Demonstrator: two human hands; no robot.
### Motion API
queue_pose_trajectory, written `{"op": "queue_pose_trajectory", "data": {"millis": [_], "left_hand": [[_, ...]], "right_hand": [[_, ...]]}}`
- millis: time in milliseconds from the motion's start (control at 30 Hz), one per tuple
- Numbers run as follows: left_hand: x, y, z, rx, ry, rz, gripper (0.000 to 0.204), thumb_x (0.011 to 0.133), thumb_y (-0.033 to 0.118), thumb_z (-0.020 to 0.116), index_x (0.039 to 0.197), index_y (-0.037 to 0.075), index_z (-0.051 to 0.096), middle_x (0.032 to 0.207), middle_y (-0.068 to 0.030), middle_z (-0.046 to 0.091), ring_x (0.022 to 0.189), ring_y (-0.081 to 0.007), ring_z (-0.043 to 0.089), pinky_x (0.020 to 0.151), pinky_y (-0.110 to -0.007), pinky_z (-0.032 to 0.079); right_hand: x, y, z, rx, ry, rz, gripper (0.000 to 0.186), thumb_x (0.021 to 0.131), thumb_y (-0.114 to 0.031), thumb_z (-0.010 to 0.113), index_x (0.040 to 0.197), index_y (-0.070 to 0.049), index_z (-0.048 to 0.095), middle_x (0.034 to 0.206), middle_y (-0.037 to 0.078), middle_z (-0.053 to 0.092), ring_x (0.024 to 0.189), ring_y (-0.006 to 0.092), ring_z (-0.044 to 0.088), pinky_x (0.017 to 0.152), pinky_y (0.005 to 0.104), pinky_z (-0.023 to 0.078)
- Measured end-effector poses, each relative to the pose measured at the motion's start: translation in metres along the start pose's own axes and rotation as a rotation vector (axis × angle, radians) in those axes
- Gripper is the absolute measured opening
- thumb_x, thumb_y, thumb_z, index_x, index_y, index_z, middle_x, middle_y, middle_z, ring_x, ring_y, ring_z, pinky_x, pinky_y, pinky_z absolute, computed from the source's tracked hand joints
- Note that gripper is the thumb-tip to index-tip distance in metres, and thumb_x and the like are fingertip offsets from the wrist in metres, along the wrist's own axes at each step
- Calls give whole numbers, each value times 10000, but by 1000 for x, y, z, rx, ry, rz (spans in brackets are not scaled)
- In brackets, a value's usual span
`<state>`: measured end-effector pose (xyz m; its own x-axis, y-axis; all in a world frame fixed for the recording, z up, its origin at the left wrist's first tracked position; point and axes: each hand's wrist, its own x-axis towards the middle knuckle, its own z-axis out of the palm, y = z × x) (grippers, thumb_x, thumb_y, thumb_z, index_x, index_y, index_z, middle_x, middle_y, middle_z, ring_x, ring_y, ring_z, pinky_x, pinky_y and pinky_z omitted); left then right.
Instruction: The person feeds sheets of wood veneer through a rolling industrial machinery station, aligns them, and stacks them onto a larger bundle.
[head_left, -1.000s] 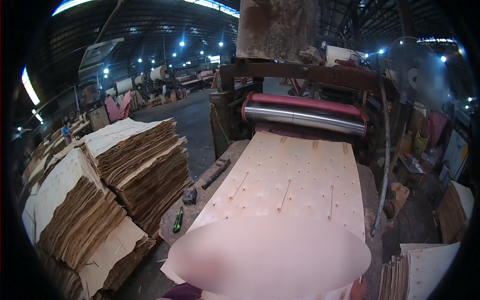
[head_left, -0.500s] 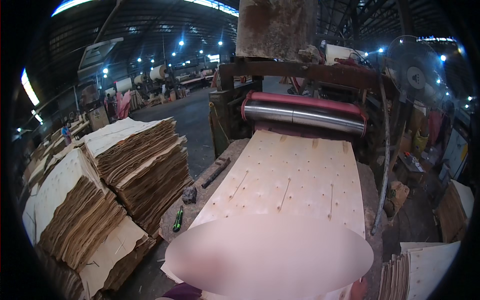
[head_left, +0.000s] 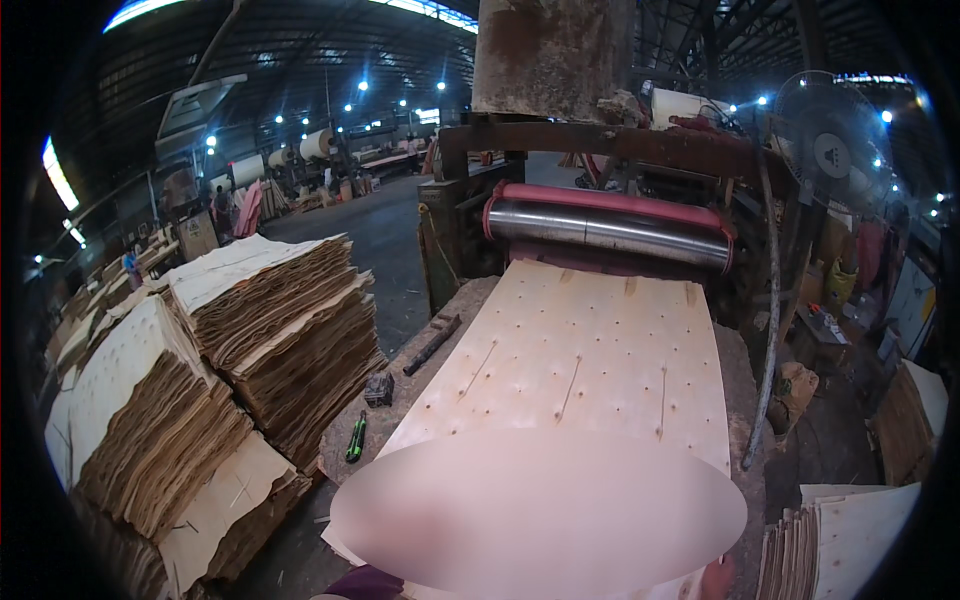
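A pale wood veneer sheet (head_left: 600,360), dotted with small knots and marked by a few long splits, lies on the work table before me. Its far end reaches up to the steel roller (head_left: 590,228). A large blurred oval covers the sheet's near part. My left arm's purple sleeve (head_left: 366,582) enters at the lower edge, beside the sheet's near left corner; a reddish smear in the blur hides that hand's fingers. Against the sheet's near right edge, part of my right hand (head_left: 717,577) shows, its fingers not clear. A green utility knife (head_left: 356,438) rests on the table, left of the sheet.
Behind the knife are a small dark block (head_left: 379,390) and a dark bar (head_left: 432,346). Tall veneer stacks (head_left: 280,350) rise at left; another stack (head_left: 850,540) stands near right. A grey pole (head_left: 770,330) leans right of the machine, near a fan (head_left: 830,155).
The sheet, the knife and my visible right hand stay in place. Only far-off people at the back left have shifted slightly.
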<state>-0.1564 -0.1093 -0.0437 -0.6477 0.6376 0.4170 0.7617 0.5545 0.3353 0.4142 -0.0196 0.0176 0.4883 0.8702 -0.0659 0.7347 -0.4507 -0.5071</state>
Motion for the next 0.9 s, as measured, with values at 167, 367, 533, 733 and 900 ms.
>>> {"op": "queue_pose_trajectory", "data": {"millis": [167, 367, 533, 733, 900], "left_hand": [[1, 1, -1, -5, -13, -11, 433, 804, 215, 604, 1197, 48, 529, 1354, -205, 435, 1305, -391, 330, 1026, -532, 252], [1, 2, -3, -10, -29, -25, 433, 808, 213, 601, 1202, 48, 529, 1369, -203, 419, 1312, -390, 322, 1035, -525, 244], [0, 2, -2, -12, -25, -17, 438, 808, 213, 601, 1205, 44, 523, 1371, -206, 416, 1313, -390, 321, 1037, -522, 242], [0, 1, -3, -11, -15, -6, 438, 807, 210, 602, 1204, 44, 517, 1366, -212, 418, 1310, -393, 325, 1034, -523, 244], [0, 3, -4, -11, -17, -3, 440, 801, 207, 602, 1201, 43, 518, 1363, -214, 422, 1305, -397, 327, 1031, -523, 248]], "right_hand": [[-2, -5, -4, -6, -19, 24, 802, 880, -667, 396, 1184, 52, 578, 1149, 314, 583, 1111, 475, 533, 956, 498, 418], [-2, -4, -3, 12, -14, 10, 795, 883, -662, 399, 1187, 51, 576, 1160, 312, 578, 1120, 474, 528, 962, 495, 415], [-1, -7, -4, -15, -40, 51, 789, 887, -660, 394, 1201, 42, 570, 1179, 313, 567, 1137, 476, 515, 972, 494, 405], [-2, -4, -3, -16, -17, 46, 797, 878, -669, 398, 1177, 47, 580, 1139, 316, 584, 1107, 483, 529, 958, 505, 411], [-2, -4, -2, -9, -1, 25, 791, 876, -668, 406, 1157, 47, 590, 1113, 322, 592, 1085, 489, 538, 945, 511, 416]]}}
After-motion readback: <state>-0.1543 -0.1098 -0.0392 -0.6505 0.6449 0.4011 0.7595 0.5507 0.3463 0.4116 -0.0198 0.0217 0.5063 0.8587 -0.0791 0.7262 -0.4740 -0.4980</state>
